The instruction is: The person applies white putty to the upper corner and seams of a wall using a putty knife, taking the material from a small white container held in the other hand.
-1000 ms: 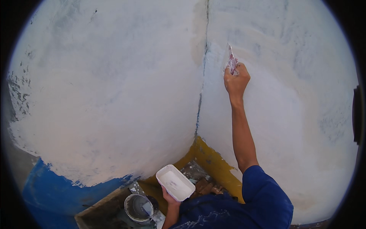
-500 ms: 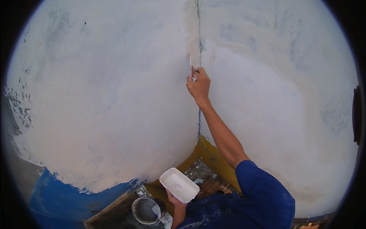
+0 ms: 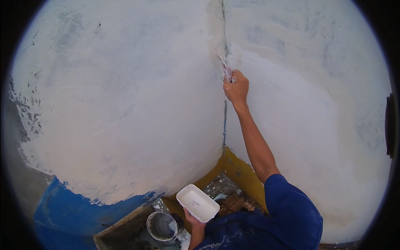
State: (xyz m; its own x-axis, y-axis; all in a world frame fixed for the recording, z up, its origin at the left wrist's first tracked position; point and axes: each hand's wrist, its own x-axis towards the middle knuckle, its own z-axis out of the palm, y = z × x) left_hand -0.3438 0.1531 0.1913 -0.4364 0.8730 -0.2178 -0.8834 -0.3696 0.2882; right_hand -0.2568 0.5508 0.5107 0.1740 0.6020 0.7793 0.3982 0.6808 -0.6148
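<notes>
My right hand (image 3: 236, 88) is raised to the corner where two white-coated walls meet, closed round a small putty knife (image 3: 226, 69). The knife is smeared with white, and its blade points up and left against the left wall (image 3: 137, 96), close to the dark corner line. Low in front of my body, my left hand (image 3: 194, 219) grips a white rectangular tub (image 3: 199, 203) from its near left side. White paste lies inside the tub. The left fingers beneath it are mostly hidden.
A paste-smeared bucket (image 3: 162, 227) stands below, left of the tub. Blue paint (image 3: 83, 212) shows under the ragged white edge at lower left. A yellow band (image 3: 239, 168) runs along the corner's foot, near brown debris (image 3: 233, 203). The right wall (image 3: 287, 108) is patchy white.
My right hand and the putty knife have moved slightly right, and the blade has turned to slant up-left. The view has shifted a little. The tub stays in my left hand.
</notes>
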